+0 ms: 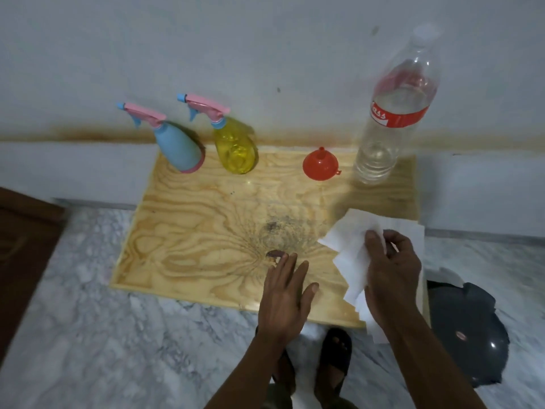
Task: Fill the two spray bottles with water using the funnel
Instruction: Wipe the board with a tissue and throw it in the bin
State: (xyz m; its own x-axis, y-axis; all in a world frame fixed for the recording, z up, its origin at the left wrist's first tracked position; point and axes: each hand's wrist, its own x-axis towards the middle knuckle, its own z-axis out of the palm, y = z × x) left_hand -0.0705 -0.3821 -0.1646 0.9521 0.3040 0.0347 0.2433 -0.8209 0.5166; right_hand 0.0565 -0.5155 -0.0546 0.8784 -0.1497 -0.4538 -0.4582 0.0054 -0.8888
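1. Against a pale wall, a wooden surface point(206, 219) stood on the marble floor point(88, 335).
2. Along its far edge stood a blue spray bottle point(177, 149), a yellow spray bottle point(236, 152), a red funnel point(320, 166) resting mouth down, and a clear water bottle point(389, 119) partly filled.
3. The left hand point(283, 299) hovered over the near edge, fingers straight, holding nothing.
4. The right hand point(392, 270) had its grip curled round white tissue paper point(351, 249).
5. A dark lid point(469, 329) lay on the floor to the right.
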